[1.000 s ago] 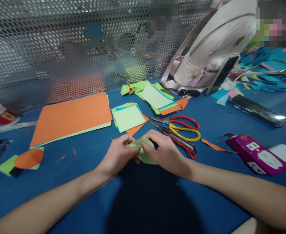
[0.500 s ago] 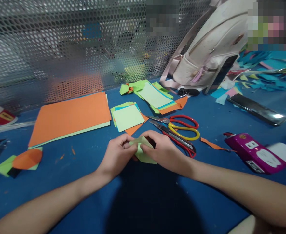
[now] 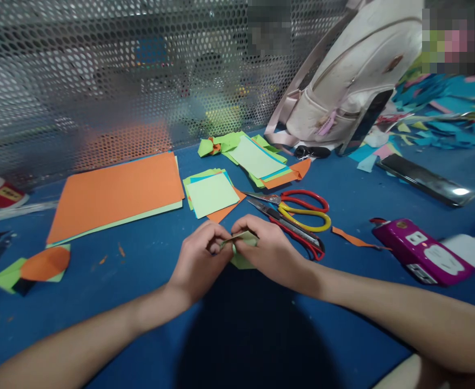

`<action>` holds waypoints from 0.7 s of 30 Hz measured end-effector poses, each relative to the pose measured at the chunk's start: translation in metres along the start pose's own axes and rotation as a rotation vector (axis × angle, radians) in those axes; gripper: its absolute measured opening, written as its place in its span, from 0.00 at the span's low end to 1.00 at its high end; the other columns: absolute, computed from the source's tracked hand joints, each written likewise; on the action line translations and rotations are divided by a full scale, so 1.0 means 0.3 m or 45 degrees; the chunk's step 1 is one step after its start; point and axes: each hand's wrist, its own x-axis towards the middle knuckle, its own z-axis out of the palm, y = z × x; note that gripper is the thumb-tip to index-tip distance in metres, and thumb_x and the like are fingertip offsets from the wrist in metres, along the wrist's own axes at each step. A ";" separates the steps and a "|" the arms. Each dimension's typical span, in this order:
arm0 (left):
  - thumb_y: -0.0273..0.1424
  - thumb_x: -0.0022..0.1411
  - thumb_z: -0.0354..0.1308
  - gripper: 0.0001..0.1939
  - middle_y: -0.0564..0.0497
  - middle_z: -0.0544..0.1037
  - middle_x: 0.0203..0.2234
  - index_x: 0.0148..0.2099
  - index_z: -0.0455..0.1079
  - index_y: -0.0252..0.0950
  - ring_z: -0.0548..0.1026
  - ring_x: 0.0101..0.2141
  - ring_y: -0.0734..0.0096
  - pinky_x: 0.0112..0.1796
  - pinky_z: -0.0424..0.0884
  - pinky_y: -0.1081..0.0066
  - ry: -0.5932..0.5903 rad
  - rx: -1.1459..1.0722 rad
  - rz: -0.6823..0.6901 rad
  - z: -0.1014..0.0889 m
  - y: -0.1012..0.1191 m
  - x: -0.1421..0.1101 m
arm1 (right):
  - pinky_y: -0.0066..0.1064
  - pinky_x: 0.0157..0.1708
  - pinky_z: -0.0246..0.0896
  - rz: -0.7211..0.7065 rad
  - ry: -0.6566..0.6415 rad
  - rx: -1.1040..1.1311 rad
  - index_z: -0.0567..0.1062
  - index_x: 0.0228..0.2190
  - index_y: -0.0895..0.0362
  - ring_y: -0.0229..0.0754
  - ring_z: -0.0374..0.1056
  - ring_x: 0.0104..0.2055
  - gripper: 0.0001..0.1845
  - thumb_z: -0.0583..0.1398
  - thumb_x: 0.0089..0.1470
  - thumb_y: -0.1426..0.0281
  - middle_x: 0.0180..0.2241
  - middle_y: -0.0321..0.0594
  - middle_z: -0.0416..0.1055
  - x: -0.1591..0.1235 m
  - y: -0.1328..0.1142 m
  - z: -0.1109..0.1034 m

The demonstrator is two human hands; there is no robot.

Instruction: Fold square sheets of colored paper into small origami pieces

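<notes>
My left hand and my right hand meet near the middle of the blue table, both pinching one small piece of light green folded paper. Fingers and thumbs cover much of the paper, so its full shape is hidden. Just beyond the hands lies a stack of square paper sheets, pale green on top. Beside my right hand are scissors with red and yellow handles, a cutter knife and another red-handled tool partly under it.
Large orange sheets lie left, cut paper shapes nearer. More paper lies behind the square stack. A purple power strip, a dark phone and a pale backpack are on the right. A perforated metal panel borders the back.
The thumbs and fingers have drawn closer together, and the upper part of the green paper is now folded flatter. My left hand has shifted slightly right. Other things stay in place.
</notes>
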 end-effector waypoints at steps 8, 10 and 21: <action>0.26 0.45 0.55 0.03 0.60 0.64 0.15 0.26 0.62 0.36 0.61 0.18 0.80 0.19 0.60 0.78 -0.046 -0.346 -0.461 -0.015 0.021 0.025 | 0.28 0.34 0.59 -0.409 0.181 -0.002 0.66 0.32 0.56 0.37 0.62 0.32 0.01 0.55 0.56 0.72 0.30 0.37 0.65 -0.008 0.010 -0.009; 0.26 0.45 0.55 0.04 0.61 0.64 0.15 0.26 0.61 0.36 0.62 0.17 0.80 0.18 0.60 0.78 -0.074 -0.379 -0.478 -0.016 0.016 0.027 | 0.28 0.34 0.59 -0.461 0.207 -0.028 0.65 0.31 0.56 0.37 0.61 0.31 0.02 0.55 0.56 0.72 0.29 0.37 0.64 -0.005 0.015 -0.011; 0.31 0.50 0.57 0.08 0.59 0.66 0.16 0.26 0.61 0.36 0.65 0.17 0.79 0.18 0.64 0.77 -0.183 -0.430 -0.509 -0.017 0.015 0.024 | 0.29 0.30 0.60 -0.655 0.244 -0.072 0.66 0.27 0.58 0.37 0.62 0.29 0.08 0.55 0.52 0.81 0.26 0.38 0.65 0.007 0.033 -0.011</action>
